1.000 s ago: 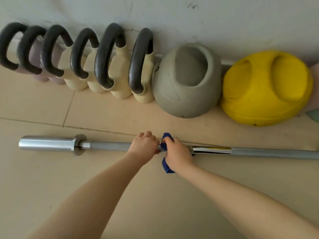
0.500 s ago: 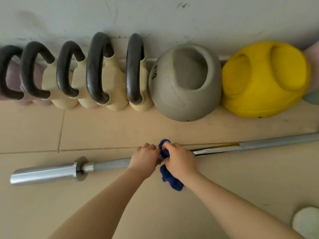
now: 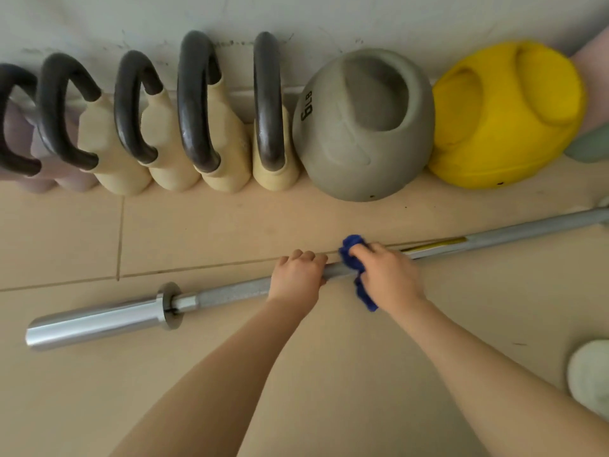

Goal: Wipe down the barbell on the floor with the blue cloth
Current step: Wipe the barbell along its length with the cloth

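A silver barbell (image 3: 230, 295) lies on the beige tiled floor, slanting from lower left to upper right, with its shiny sleeve at the left end. My left hand (image 3: 296, 277) grips the shaft with its fingers curled over it. Just to the right, my right hand (image 3: 387, 278) holds the blue cloth (image 3: 352, 255) wrapped round the shaft. A short stretch of bare bar shows between the two hands. Part of the cloth hangs out below my right palm.
Along the wall stand several cream kettlebells (image 3: 217, 127) with black handles, a grey 6 lb weight ball (image 3: 364, 127) and a yellow one (image 3: 507, 117). A yellow-and-white label (image 3: 435, 246) sits on the bar right of my hands. A pale shoe (image 3: 590, 374) is at lower right.
My right hand and the cloth have slid a little to the right along the bar, opening a gap from my left hand. The view has shifted, so the bar looks more slanted.
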Action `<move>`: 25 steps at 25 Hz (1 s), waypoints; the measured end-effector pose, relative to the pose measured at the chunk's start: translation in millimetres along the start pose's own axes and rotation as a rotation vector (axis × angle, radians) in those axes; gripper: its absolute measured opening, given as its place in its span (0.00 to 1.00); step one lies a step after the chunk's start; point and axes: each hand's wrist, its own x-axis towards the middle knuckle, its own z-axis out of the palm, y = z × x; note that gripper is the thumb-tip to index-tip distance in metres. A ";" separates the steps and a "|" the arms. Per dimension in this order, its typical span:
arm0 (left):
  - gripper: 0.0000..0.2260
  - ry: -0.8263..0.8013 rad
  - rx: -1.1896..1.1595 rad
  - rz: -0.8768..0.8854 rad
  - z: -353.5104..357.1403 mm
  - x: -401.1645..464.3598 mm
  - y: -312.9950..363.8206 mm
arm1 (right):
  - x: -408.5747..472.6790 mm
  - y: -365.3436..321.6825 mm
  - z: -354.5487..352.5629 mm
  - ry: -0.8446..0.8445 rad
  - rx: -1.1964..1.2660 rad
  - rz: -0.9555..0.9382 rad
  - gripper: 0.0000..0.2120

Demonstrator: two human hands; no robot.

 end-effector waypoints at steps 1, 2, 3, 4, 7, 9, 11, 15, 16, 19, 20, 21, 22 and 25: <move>0.16 0.014 -0.003 -0.004 0.3 -0.5 0.9 | -0.5 16.0 -2.1 0.058 -0.003 0.130 0.18; 0.16 0.032 -0.004 0.001 0.7 -0.7 1.9 | -4.5 24.5 -3.9 0.104 -0.035 0.283 0.17; 0.17 0.058 -0.003 0.006 0.3 -1.0 2.4 | -7.9 22.1 -1.9 0.124 -0.055 0.368 0.18; 0.18 0.085 -0.001 0.007 0.1 -2.3 0.8 | -8.6 9.5 0.8 0.110 -0.067 0.343 0.18; 0.18 0.077 0.016 -0.019 1.8 -15.9 -12.5 | -16.0 -26.9 9.2 0.055 -0.011 0.092 0.21; 0.16 0.037 0.047 -0.046 5.7 -27.3 -26.4 | -20.6 -16.8 2.1 -0.017 0.107 0.027 0.22; 0.14 0.015 0.059 -0.049 6.6 -33.2 -33.8 | -22.5 4.8 -3.1 -0.042 0.155 0.152 0.21; 0.13 -0.003 0.108 0.014 2.2 -32.9 -30.5 | -27.1 -30.0 6.3 0.002 0.265 0.310 0.19; 0.12 -0.007 0.118 0.012 1.7 -32.3 -30.4 | -27.8 -40.6 9.1 -0.038 0.291 0.239 0.18; 0.10 -0.015 0.122 -0.043 1.5 -29.2 -28.2 | -24.2 -32.3 -0.9 -0.135 0.258 0.094 0.19; 0.10 -0.022 0.119 -0.059 1.2 -28.3 -27.1 | -22.0 -21.4 -4.8 -0.159 0.215 0.101 0.19; 0.10 -0.027 0.117 -0.069 0.7 -27.4 -26.4 | -20.2 -12.0 -6.5 -0.160 0.180 0.145 0.19; 0.10 -0.032 0.121 -0.077 0.2 -26.3 -25.4 | -19.0 -6.1 -6.9 -0.141 0.161 0.218 0.20; 0.10 -0.035 0.124 -0.101 1.2 -26.1 -24.1 | -20.7 -17.2 -4.1 -0.043 0.211 0.345 0.18</move>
